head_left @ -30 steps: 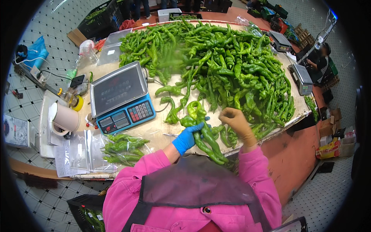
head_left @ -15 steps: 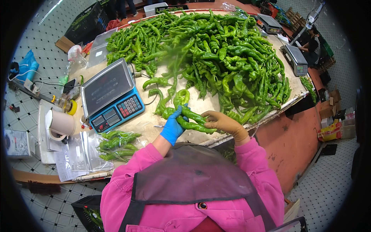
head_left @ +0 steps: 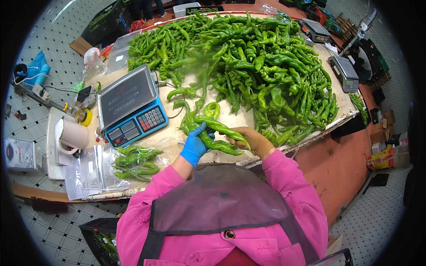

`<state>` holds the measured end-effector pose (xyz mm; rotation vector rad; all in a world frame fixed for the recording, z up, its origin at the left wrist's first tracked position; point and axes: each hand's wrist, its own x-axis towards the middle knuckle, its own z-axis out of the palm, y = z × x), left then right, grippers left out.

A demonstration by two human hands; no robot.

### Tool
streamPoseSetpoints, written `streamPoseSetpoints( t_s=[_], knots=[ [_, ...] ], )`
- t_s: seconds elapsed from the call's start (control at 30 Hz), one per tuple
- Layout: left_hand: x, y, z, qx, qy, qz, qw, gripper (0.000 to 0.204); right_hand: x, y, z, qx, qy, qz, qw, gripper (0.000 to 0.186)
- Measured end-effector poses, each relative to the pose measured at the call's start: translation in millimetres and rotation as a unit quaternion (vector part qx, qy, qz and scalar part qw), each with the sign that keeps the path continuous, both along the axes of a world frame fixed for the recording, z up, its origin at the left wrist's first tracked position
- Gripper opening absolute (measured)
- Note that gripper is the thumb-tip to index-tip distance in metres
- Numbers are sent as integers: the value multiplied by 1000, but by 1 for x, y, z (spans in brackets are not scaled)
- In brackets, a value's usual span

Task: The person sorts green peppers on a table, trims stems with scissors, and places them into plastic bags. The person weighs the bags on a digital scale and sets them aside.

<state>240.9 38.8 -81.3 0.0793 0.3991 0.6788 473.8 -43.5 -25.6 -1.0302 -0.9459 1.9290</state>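
Observation:
My left hand (head_left: 196,141), in a blue glove, grips several long green peppers (head_left: 224,129) just above the front edge of the worktable. My right hand (head_left: 250,139), in a tan glove, is curled at the right ends of these peppers, its fingertips partly hidden behind them. Beyond both hands lies a large heap of green peppers (head_left: 288,75). Left of my hands is a blue electronic scale (head_left: 148,119) with a steel platter. Below it, a clear bag of peppers (head_left: 135,165) lies beside empty bags (head_left: 102,175).
The worktable (head_left: 171,148) also carries a white mug (head_left: 73,135), a yellow tape roll (head_left: 85,117), a second scale (head_left: 345,71) and another (head_left: 313,31). A person (head_left: 361,62) is at the right. Crates (head_left: 97,244), boxes (head_left: 381,131) and cables surround the table.
My right hand has come down and left onto the peppers, which now slant more toward the right. My left hand has shifted slightly up and left with them.

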Motion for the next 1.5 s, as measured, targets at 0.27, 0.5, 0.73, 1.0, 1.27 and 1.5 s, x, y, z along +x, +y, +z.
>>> streamPoseSetpoints(
  t_s=[0.27, 0.5, 0.73, 1.0, 1.27, 1.5],
  knots=[
    [2, -8, 8, -16, 27, 32, 999, 41, -6, 13, -31, 326, -230, 103, 911, 30],
    [-15, 9, -11, -60, 73, 128, 987, 37, 35, 15, -37, -44, 57, -155, 985, 49],
    [-27, 18, -28, -121, 100, 191, 969, 34, 50, 17, -42, 45, -115, -257, 958, 30],
    [-37, 18, -23, -112, 136, 202, 963, 36, 30, 12, -69, 297, -640, -52, 707, 33],
    [-38, 12, -30, -56, 142, 173, 973, 35, 35, 16, -40, 241, -489, -105, 832, 39],
    [-5, -1, -8, 30, 126, 62, 990, 42, 21, 23, 9, 268, -293, -188, 898, 37]
  ],
)
